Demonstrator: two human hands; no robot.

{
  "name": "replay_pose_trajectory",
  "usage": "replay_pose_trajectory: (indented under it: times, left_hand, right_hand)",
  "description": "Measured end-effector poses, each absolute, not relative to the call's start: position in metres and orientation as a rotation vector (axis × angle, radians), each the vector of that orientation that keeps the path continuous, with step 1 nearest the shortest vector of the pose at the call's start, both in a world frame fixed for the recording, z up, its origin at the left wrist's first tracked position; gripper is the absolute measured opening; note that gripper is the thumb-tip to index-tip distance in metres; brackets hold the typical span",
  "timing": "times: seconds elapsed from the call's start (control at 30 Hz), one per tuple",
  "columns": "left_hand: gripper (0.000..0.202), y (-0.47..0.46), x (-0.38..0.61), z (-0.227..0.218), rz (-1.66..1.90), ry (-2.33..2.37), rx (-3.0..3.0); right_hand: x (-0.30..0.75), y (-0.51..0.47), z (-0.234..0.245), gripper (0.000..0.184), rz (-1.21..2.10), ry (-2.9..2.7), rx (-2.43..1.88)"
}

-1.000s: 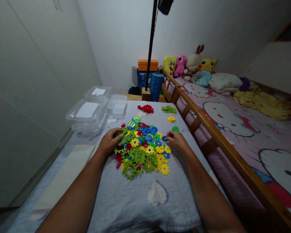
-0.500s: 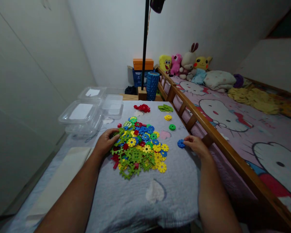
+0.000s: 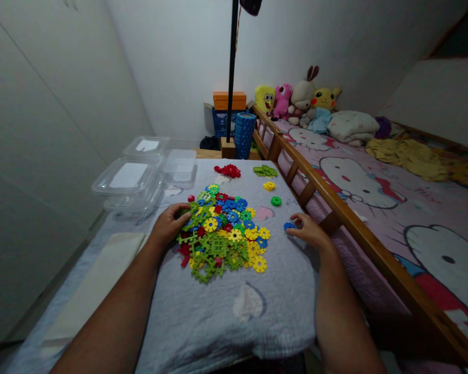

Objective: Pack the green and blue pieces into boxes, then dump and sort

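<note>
A mixed pile of plastic snap-together pieces [image 3: 218, 234] lies on the cloth-covered table: notched discs in yellow, blue and green, green square frames and red parts. My left hand [image 3: 170, 224] rests against the pile's left edge, thumb apart from the fingers, fingertips partly hidden among green pieces. To the right of the pile, a blue notched disc [image 3: 287, 226] lies on the cloth. Over it is my right hand [image 3: 309, 231], with thumb and fingers spread around the disc; whether they touch it is hard to see.
Separate groups of red pieces [image 3: 229, 171], green pieces [image 3: 265, 171], yellow discs [image 3: 269, 186] and green discs [image 3: 276, 201] sit farther back. Clear plastic boxes [image 3: 128, 179] stand at the left. A wooden bed rail [image 3: 315, 184] runs along the right side.
My right thumb and fingers have spread apart at the blue disc, which stays at about the same place. My left hand remains by the pile. The view has shifted slightly.
</note>
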State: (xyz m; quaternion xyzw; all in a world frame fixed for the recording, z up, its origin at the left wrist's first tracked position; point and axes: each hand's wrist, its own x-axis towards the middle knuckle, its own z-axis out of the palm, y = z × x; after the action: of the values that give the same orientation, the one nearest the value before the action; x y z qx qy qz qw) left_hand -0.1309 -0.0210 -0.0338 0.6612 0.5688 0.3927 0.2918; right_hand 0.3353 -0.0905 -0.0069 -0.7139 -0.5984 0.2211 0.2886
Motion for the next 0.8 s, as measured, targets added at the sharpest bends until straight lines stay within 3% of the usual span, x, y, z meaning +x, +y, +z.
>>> replay_pose_trajectory:
  times: [0.07,0.23,0.43,0.57,0.8]
  left_hand:
    - [0.051,-0.022,-0.13,-0.032,1.047,1.512,1.766]
    - [0.052,-0.022,-0.13,-0.032,1.07,1.496,1.748]
    - [0.05,-0.021,-0.13,-0.032,1.064,1.486,1.757]
    - [0.051,-0.022,-0.129,-0.031,1.064,1.496,1.759]
    - [0.05,-0.022,-0.13,-0.032,1.04,1.499,1.765]
  right_hand:
    - [0.332,-0.092,-0.006,0.042,0.571,-1.691,-1.891]
    - [0.332,-0.091,-0.008,0.026,0.547,-1.808,-1.926]
    - [0.318,-0.091,-0.001,0.043,0.344,-1.836,-1.903]
    - [0.286,-0.09,0.006,0.031,0.387,-2.131,-1.705]
    - [0.26,-0.092,0.006,0.026,0.457,-2.281,-1.682]
